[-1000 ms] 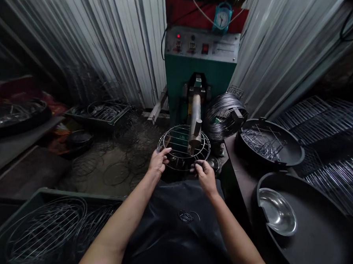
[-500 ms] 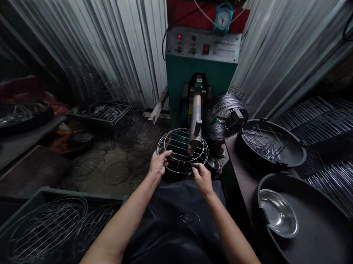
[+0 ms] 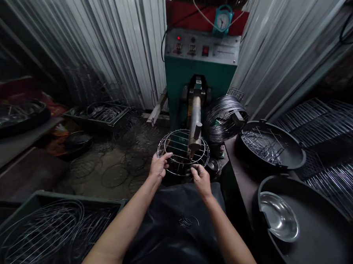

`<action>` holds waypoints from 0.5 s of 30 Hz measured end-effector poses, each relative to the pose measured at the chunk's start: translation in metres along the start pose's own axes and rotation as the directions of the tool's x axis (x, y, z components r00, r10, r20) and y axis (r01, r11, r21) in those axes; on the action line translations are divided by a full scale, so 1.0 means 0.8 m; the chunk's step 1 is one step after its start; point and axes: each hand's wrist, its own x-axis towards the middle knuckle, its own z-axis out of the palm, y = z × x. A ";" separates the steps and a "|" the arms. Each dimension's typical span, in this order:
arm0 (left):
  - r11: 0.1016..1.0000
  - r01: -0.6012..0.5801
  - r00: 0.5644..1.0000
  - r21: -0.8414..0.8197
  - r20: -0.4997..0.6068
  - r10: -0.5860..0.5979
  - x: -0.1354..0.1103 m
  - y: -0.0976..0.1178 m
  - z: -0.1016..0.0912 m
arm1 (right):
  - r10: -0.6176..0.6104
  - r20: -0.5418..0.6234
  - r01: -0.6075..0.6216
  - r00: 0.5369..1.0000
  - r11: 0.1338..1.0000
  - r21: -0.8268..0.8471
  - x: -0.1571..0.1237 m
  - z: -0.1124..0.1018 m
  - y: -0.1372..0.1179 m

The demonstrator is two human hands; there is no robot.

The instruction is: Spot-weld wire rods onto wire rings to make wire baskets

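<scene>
A round wire rack (image 3: 175,147) with parallel bars and two rings is held under the arm of a spot welder (image 3: 196,117). My left hand (image 3: 159,165) pinches its near left rim, thumb on top. At the near right rim my right hand (image 3: 200,177) is closed, fingertips pressed together by the wire; whether they also hold a small piece is too dark to make out. The welder's upper tip (image 3: 192,153) comes down over the rack's near right part. Several short bent wires (image 3: 188,221) lie on the black apron (image 3: 170,242) over my lap.
On the right bench stand a black pan (image 3: 296,164) of wire pieces and a larger pan (image 3: 322,234) holding a steel bowl (image 3: 279,216). A wire coil (image 3: 226,117) hangs beside the welder. At left, a green crate (image 3: 78,197) holds wire racks. Wire rings (image 3: 115,175) litter the floor.
The rack has shifted very slightly under the welder tip, with both hands keeping their places on its rim. The whole view has tilted a little.
</scene>
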 end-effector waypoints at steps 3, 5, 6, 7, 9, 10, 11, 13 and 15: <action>1.000 0.007 1.000 -0.002 -0.006 -0.007 0.000 -0.002 0.002 | -0.028 -0.014 0.028 1.000 0.999 -0.026 -0.001 -0.002 0.001; 1.000 0.015 1.000 -0.004 -0.011 -0.015 0.000 -0.002 0.003 | -0.046 -0.008 0.046 0.999 0.997 -0.056 -0.001 -0.004 0.001; 1.000 0.019 1.000 -0.007 -0.010 -0.019 0.001 -0.002 0.003 | -0.052 -0.005 0.051 0.999 0.996 -0.069 0.000 -0.005 0.001; 1.000 0.021 1.000 -0.011 -0.008 -0.022 0.002 -0.001 0.003 | -0.057 -0.002 0.057 0.998 0.995 -0.079 0.000 -0.006 0.000; 1.000 0.026 1.000 -0.014 -0.004 -0.026 0.003 0.000 0.003 | -0.074 -0.004 0.073 0.997 0.993 -0.097 0.001 -0.007 -0.001; 1.000 0.028 1.000 -0.012 -0.002 -0.028 0.004 0.000 0.003 | -0.083 -0.006 0.082 0.997 0.991 -0.105 0.001 -0.008 -0.001; 0.999 0.031 1.000 -0.010 -0.003 -0.031 0.005 0.000 0.002 | -0.092 -0.007 0.090 0.996 0.990 -0.112 0.001 -0.008 -0.001; 0.999 0.040 0.999 -0.009 -0.008 -0.040 0.005 0.000 0.001 | -0.095 0.003 0.095 0.995 0.988 -0.119 0.000 -0.008 -0.001; 0.999 0.046 0.999 -0.014 -0.015 -0.046 0.004 -0.002 -0.002 | -0.092 0.018 0.093 0.996 0.989 -0.119 0.000 -0.008 -0.001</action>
